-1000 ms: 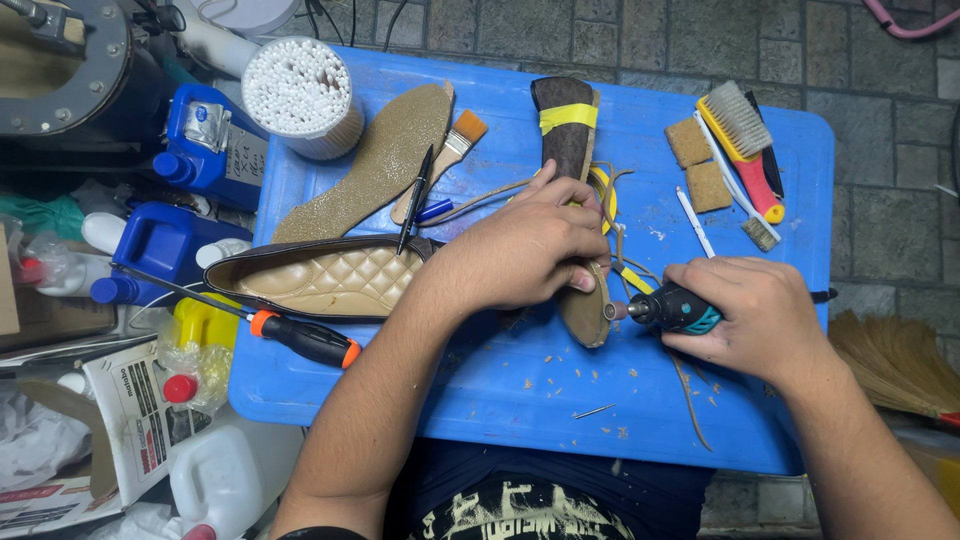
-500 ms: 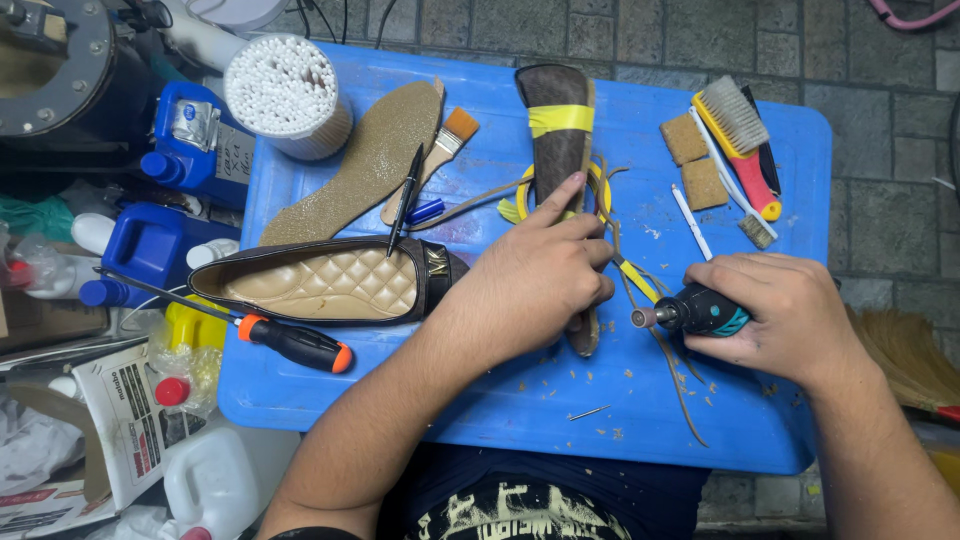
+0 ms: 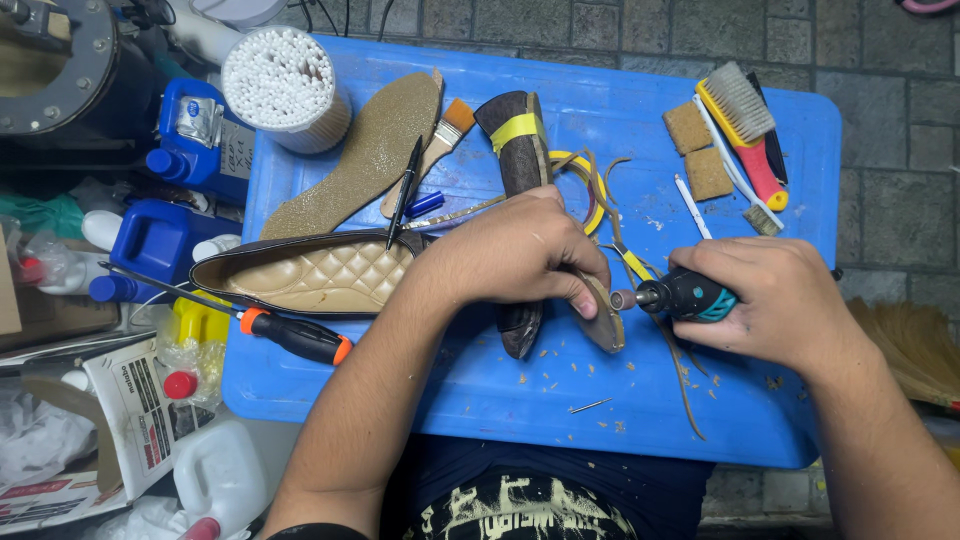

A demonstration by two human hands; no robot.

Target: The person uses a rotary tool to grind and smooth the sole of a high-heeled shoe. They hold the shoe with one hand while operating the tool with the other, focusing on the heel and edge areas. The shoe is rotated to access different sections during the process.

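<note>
– So, what are the 2 hands doing?
– Left hand (image 3: 525, 255) is clamped over a dark shoe (image 3: 522, 180) with a yellow band, pinning it to the blue worktop (image 3: 620, 100). Right hand (image 3: 775, 300) is clenched on a small rotary tool (image 3: 680, 296), tip touching the sole edge (image 3: 605, 322).
– Nearby?
– Quilted flat (image 3: 310, 272) and screwdriver (image 3: 290, 335) left; brushes (image 3: 745, 125) far right.
</note>
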